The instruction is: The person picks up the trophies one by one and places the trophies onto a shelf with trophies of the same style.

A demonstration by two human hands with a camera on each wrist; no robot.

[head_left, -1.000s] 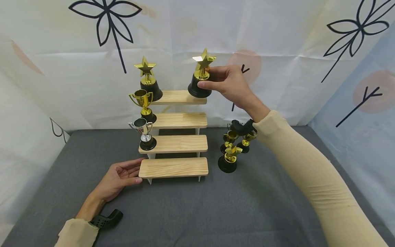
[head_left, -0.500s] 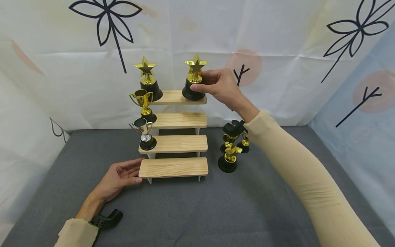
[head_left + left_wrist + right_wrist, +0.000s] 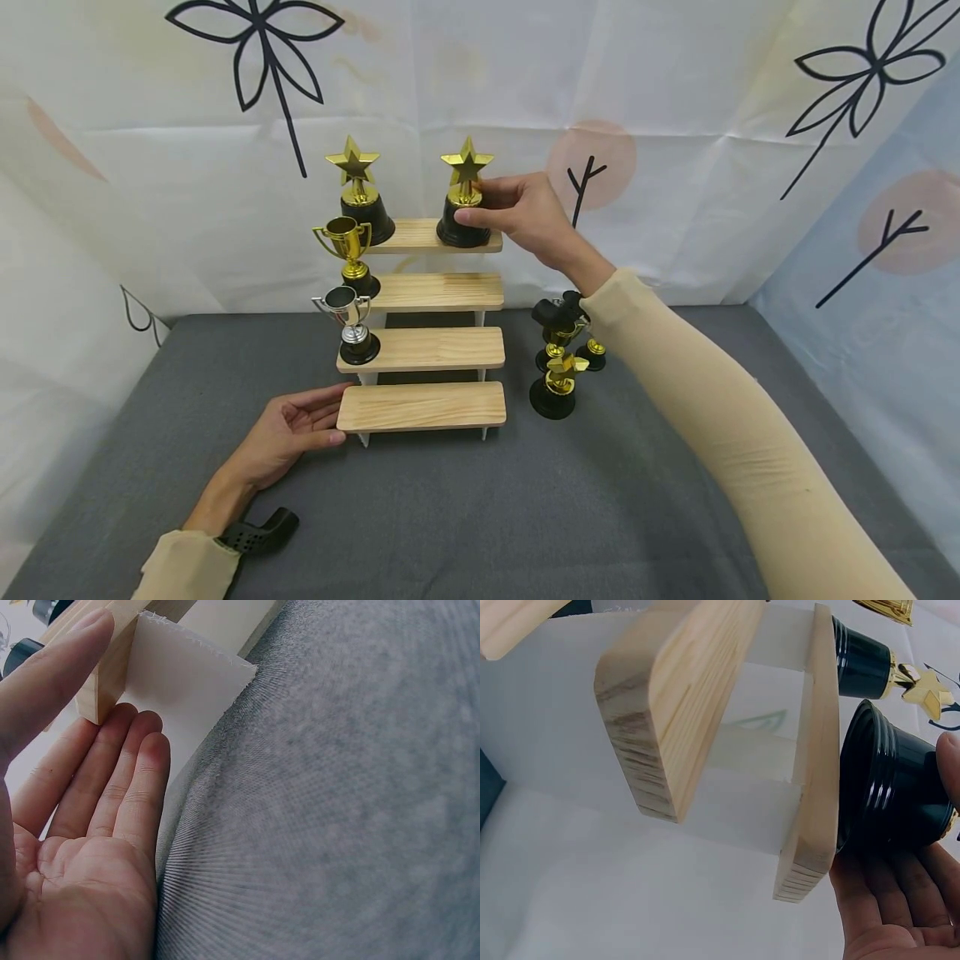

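By its black base (image 3: 907, 780), my right hand (image 3: 528, 217) holds a gold star trophy (image 3: 467, 171) at the right part of the top step. In the right wrist view the base's rim meets the board and looks slightly tilted. My left hand (image 3: 288, 433) touches the left end of the wooden four-tier display stand (image 3: 422, 408) at its lowest step, fingers straight and thumb by the front corner. Another star trophy (image 3: 356, 179) stands at the top step's left. Below it are a gold cup trophy (image 3: 347, 242) and a silver cup trophy (image 3: 347, 308), one per step.
Right of the stand, a star trophy (image 3: 555, 400) stands on the grey cloth (image 3: 600, 517) before gold cup trophies (image 3: 595, 354), partly hidden by my right wrist's black camera (image 3: 555, 312). A white patterned curtain (image 3: 675, 100) hangs close behind the stand.
My right hand has moved left and slightly down with the star trophy, from over the top step's right end onto the step. My left hand has stayed still.
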